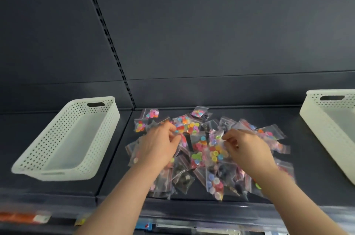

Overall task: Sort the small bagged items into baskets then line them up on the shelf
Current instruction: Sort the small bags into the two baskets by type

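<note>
Left hand (pixel 159 146) — pinching bags (pixel 215 183) | right hand (pixel 247 150) — pinching too | shelf (pixel 311 181) beneath

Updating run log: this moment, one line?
left hand pinches bag in pile | right hand pinches another bag | left basket, right basket empty

Your left hand (pixel 159 144) and right hand (pixel 247 150) both pinch at the pile of button bags (pixel 215 183) spread on the dark shelf (pixel 307 186). The left basket (pixel 48 144) and right basket (pixel 326 133), both white, flank the pile, each apart from it.
</note>
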The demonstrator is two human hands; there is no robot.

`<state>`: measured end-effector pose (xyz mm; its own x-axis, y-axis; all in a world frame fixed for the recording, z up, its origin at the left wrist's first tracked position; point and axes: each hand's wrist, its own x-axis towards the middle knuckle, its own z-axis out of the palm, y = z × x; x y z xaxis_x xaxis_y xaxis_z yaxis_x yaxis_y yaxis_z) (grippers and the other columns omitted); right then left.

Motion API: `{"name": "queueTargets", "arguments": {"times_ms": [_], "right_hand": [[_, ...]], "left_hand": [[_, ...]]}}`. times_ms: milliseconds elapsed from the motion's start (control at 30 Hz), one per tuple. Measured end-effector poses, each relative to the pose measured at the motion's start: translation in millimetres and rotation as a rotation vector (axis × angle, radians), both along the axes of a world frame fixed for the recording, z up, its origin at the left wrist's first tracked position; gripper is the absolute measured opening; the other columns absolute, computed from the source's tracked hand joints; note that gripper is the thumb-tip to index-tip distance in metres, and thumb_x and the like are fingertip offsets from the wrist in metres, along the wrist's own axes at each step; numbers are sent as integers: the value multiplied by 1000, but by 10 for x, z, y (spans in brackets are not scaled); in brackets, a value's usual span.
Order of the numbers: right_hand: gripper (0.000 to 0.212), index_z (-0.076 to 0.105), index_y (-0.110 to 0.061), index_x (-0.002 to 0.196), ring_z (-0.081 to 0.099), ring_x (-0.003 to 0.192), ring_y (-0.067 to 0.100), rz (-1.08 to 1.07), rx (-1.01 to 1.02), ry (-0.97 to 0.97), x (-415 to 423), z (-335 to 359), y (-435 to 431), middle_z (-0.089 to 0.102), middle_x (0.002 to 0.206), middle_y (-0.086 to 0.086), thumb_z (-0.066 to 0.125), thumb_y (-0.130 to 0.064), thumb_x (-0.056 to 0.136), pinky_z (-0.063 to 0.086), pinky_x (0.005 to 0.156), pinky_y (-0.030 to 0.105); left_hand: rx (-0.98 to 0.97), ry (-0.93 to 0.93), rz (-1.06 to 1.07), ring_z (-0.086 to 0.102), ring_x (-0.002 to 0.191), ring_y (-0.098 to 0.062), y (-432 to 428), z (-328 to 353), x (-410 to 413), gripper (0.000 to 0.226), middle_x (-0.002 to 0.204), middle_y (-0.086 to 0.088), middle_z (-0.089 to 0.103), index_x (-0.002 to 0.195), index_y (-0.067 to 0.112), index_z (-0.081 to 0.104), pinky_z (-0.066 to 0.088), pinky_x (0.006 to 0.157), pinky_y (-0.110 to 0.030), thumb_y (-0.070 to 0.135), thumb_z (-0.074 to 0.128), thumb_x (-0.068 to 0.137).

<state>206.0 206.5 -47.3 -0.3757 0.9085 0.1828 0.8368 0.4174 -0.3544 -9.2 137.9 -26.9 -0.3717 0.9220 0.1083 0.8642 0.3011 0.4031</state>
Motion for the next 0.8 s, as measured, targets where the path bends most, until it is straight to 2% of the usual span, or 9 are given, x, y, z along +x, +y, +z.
{"name": "queueTargets", "arguments": {"times_ms": [100,200,300,367,500,600,667,733,800], "right_hand": [[18,68,-27,104,61,82,11,14,-4,-21,-81,-11,-15,68,96,-8,59,-34,90,47,66,22],[29,66,-28,108,59,84,11,0,-22,-30,-107,-9,-13,66,102,-7,63,-45,86,47,67,23],[44,60,-31,118,60,94,12,9,-95,-94,-99,34,20,63,110,-10,65,-53,81,51,81,28],[44,59,-33,120,59,94,10,23,-142,-142,-102,52,49,64,105,-13,67,-50,81,50,85,29],[19,70,-29,100,60,78,7,17,-150,-62,-110,30,91,67,89,-13,64,-42,87,49,71,23],[18,60,-21,86,55,68,9,36,-156,79,-175,39,103,62,79,-9,60,-38,90,40,56,18],[17,51,-21,88,54,65,9,60,-201,109,-284,71,105,61,79,-7,55,-36,94,35,52,18],[13,50,-20,92,55,64,6,78,-224,183,-438,120,99,61,78,-7,53,-32,95,35,50,18],[5,52,-21,96,55,66,5,106,-212,258,-654,181,88,63,82,-8,55,-25,94,38,54,21]], "left_hand": [[-107,60,-25,60,66,-2,126,-80,72,26,90,11,65,108,30,58,43,51,-17,49,60,91],[-165,80,-26,58,64,-3,172,-158,86,28,89,9,63,113,28,59,41,50,-18,44,63,90],[-109,63,-6,59,65,-4,160,-139,-15,10,87,12,67,100,28,64,49,54,-21,35,62,93],[-38,23,15,60,66,-4,139,-103,-120,6,85,13,68,94,30,66,52,58,-25,32,61,95],[85,-157,21,64,80,-8,102,-53,-260,7,88,12,69,95,22,66,52,69,-27,23,59,95],[18,-277,-4,65,89,-7,34,-17,-279,4,95,10,68,96,20,64,52,78,-23,19,60,95],[30,-279,28,64,92,-7,-26,26,-335,9,98,12,66,102,21,64,51,81,-24,18,60,94],[142,-244,100,63,91,-10,-98,138,-460,16,99,11,65,110,21,63,49,77,-25,16,59,95],[273,-155,190,62,90,-16,-219,282,-698,20,97,7,66,113,20,63,49,75,-32,13,57,95]]}}
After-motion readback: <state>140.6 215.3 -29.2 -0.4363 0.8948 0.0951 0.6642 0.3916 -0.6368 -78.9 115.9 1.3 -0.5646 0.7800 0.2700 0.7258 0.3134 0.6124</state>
